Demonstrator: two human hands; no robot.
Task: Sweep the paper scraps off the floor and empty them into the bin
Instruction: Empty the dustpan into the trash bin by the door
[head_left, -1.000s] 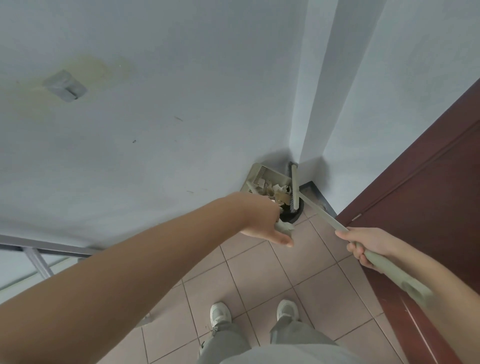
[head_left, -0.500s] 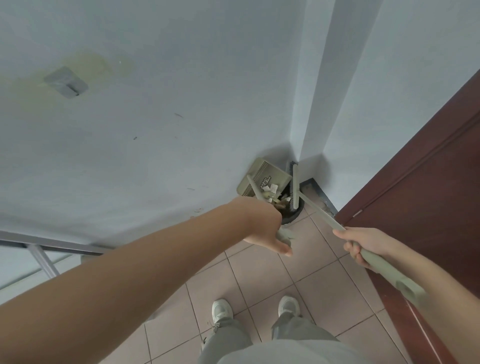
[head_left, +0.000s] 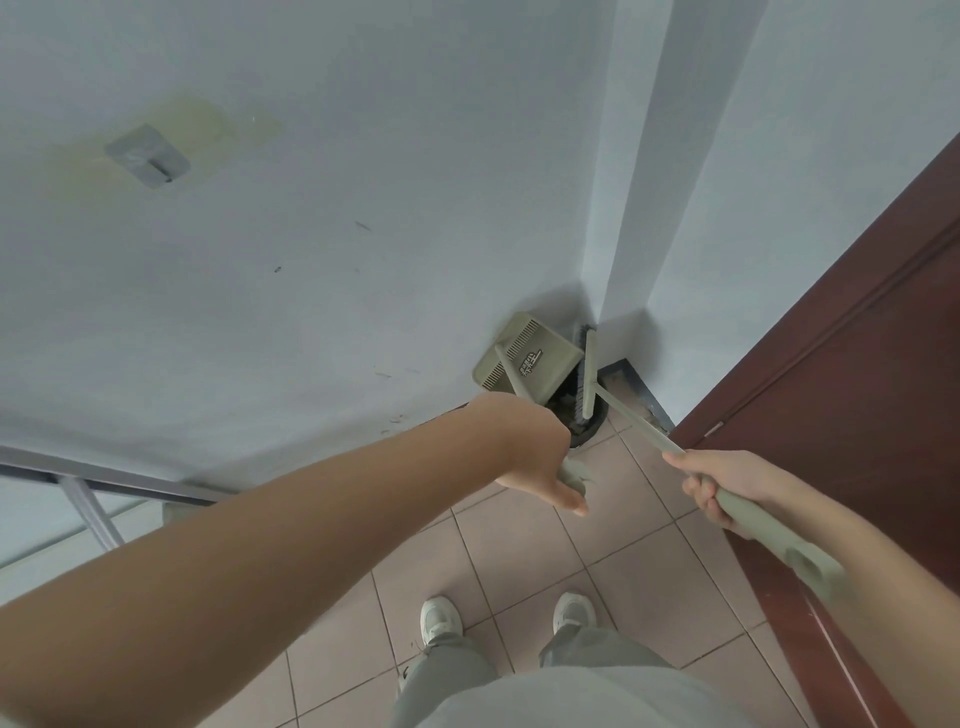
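Note:
A beige dustpan (head_left: 527, 358) is tipped up steeply over a dark round bin (head_left: 589, 426) in the wall corner. My left hand (head_left: 535, 457) grips the dustpan's handle, whose end shows below my fingers. My right hand (head_left: 727, 486) grips the long handle of a beige broom (head_left: 589, 374), whose head stands over the bin beside the dustpan. No paper scraps show in the dustpan now; the bin's inside is mostly hidden.
A pale wall with a corner column (head_left: 644, 182) stands right behind the bin. A dark red door (head_left: 857, 374) runs along the right. Pink floor tiles (head_left: 519, 545) lie between the bin and my white shoes (head_left: 441, 621). A metal frame (head_left: 83, 483) crosses the left.
The dustpan has tilted up further over the bin, and the paper scraps seen in it earlier are gone from view. My right hand and the broom stayed nearly still.

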